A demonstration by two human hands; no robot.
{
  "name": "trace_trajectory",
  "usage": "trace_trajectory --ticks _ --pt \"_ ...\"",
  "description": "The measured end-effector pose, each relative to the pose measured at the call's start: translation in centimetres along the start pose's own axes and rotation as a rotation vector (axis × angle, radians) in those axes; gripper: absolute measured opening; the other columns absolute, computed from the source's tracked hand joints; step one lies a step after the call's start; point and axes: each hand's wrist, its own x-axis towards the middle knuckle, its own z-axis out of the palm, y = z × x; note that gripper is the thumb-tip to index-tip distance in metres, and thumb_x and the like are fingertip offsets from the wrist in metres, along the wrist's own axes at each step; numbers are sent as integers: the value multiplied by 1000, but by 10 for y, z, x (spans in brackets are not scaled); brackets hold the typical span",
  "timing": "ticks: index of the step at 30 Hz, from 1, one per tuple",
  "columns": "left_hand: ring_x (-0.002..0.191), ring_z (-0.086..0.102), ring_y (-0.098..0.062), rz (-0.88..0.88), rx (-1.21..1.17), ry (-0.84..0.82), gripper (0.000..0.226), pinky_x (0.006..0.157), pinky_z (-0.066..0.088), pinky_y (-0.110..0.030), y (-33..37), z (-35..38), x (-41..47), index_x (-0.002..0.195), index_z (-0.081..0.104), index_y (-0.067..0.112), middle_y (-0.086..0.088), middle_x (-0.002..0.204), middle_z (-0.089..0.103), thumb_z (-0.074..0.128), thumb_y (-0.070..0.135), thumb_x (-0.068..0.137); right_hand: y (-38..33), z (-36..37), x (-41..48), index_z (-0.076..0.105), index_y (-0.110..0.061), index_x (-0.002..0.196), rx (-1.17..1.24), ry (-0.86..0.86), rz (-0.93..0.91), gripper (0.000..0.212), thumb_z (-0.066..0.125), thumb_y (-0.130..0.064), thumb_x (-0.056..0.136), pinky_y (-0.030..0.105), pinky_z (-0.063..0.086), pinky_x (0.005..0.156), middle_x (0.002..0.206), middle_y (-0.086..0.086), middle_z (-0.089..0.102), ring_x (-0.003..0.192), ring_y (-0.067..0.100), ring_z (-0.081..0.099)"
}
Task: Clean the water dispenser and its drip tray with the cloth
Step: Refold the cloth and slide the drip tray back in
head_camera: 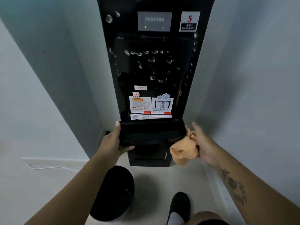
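A tall black water dispenser [154, 67] stands against the wall, with stickers on its front and a grey brand panel near the top. My left hand [113, 142] grips the left end of the black drip tray [151, 132], which is held out in front of the dispenser's lower part. My right hand [201, 143] holds a bunched orange cloth [183, 151] at the tray's right end, touching its corner.
A black round bin [113, 192] stands on the pale floor just below my left arm. A white cable [48, 168] runs along the floor at the left. Grey walls close in on both sides. My foot in a black slipper [178, 207] is at the bottom.
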Motion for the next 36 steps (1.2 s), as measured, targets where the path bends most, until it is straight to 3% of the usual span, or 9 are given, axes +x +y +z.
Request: trace_trajectory --ticks 2,5,10,14,18,28,30,32,36 --pt "109 65 -30 -18 -18 6 56 67 61 -35 -1 7 20 121 63 14 -11 119 68 47 60 93 7 4 21 64 -11 87 54 -51 39 76 37 -82 82 40 52 91 100 12 74 98 28 69" --pt "102 68 -30 -16 -52 44 42 60 61 -33 2 19 53 110 65 16 -9 112 69 43 51 100 5 15 49 63 -22 70 51 -18 24 61 39 -77 85 52 51 97 103 19 73 100 34 69" --pt "101 70 -28 66 25 58 54 65 60 -29 11 27 106 122 63 10 -11 115 71 45 54 98 -10 26 82 52 -20 54 86 90 11 62 43 -72 88 27 45 58 53 -1 62 46 12 59" --pt "97 70 -29 16 64 131 49 57 59 -29 7 32 134 119 64 14 -9 111 71 45 54 98 -7 32 93 57 -20 46 74 85 29 69 39 -70 90 24 41 51 43 -4 58 43 11 58" --pt "94 70 -28 -34 75 173 49 54 59 -29 -1 33 151 120 63 15 -7 111 70 46 55 98 -5 36 103 53 -13 65 28 124 26 61 36 -63 96 18 38 39 37 -9 54 33 4 54" --pt "92 69 -35 -144 157 158 50 60 61 -40 -7 23 165 121 58 15 -11 114 66 47 58 96 4 50 125 62 -12 86 27 162 240 63 45 -73 86 37 53 74 82 10 66 82 30 66" --pt "96 69 -36 -143 170 81 57 65 62 -41 -6 19 160 128 57 17 -10 120 66 44 62 95 1 50 116 62 -12 92 -92 364 42 46 50 -56 94 32 44 68 82 7 61 78 27 59" --pt "95 70 -32 -86 148 45 56 72 62 -41 -10 12 154 131 56 18 -10 118 67 40 59 97 0 52 108 65 -12 110 -276 622 -366 31 52 -37 98 27 35 62 92 4 61 82 22 57" --pt "76 74 -32 -73 -30 45 46 67 61 -36 -24 2 144 129 56 10 -17 100 70 37 44 104 -8 73 120 63 -19 129 -579 567 -784 34 60 -17 95 22 39 78 110 3 62 97 20 58"
